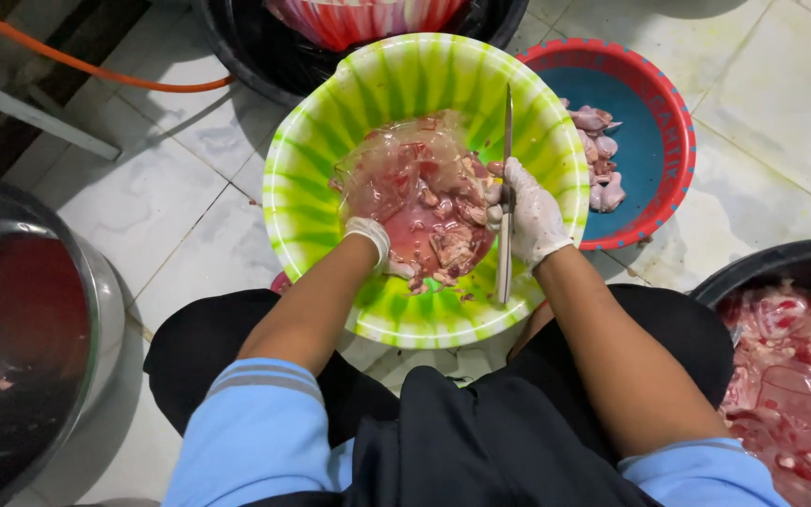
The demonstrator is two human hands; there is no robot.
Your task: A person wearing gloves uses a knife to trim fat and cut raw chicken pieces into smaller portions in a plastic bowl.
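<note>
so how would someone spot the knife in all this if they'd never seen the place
Start at the big green and yellow striped bowl in the middle, in front of the seated person. Over its right half, the gloved right hand grips a long, thin knife, blade pointing away. It is the only slim metal thing there; beside it lie wet pink meat pieces and a clear plastic bag.

Left fingers (396, 268) (under meat (443, 239))

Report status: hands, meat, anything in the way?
Right hand grips knife, blade up. Left hand in raw meat inside green bowl. Clear plastic bag lies over the meat.
</note>
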